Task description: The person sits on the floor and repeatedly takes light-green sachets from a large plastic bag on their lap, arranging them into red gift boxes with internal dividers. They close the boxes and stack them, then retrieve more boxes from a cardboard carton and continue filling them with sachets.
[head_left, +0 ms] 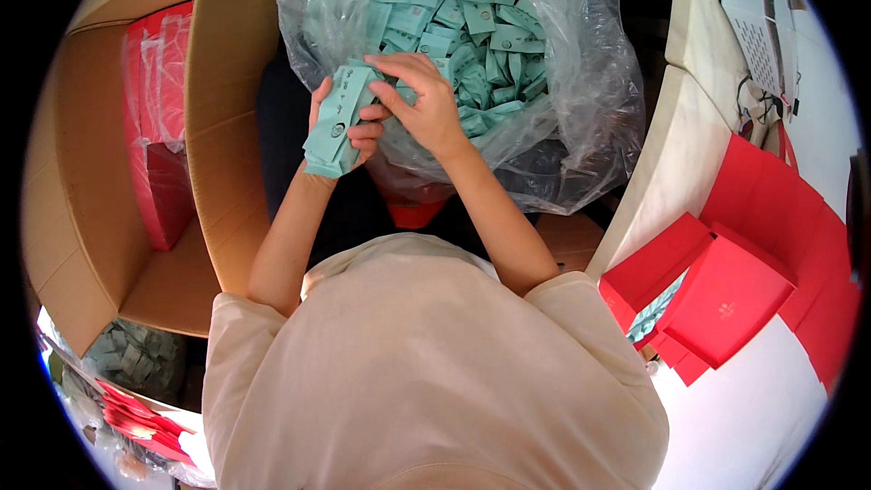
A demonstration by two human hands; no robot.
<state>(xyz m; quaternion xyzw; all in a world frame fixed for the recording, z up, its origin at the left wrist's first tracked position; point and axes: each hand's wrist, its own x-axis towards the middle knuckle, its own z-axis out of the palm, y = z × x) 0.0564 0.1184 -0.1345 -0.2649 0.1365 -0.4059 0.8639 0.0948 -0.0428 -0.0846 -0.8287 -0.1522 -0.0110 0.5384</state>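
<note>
My left hand (365,141) is closed round a small stack of flat, light green packets (337,122) with dark print. My right hand (422,100) is at the upper end of that stack, thumb and forefinger pinching its edge. Just beyond both hands, a large clear plastic bag (590,63) stands with its mouth spread wide. Inside it lie many loose green packets (472,27) of the same kind, heaped at all angles. Part of the bag's near rim is hidden behind my right forearm.
On the left is an open cardboard carton (227,118) holding red plastic-wrapped boxes (163,118). To the right, an open red box (726,299) with green packets visible inside rests on a white table (726,417), beside red sheets (780,209). A white appliance (753,18) with a red switch stands far right.
</note>
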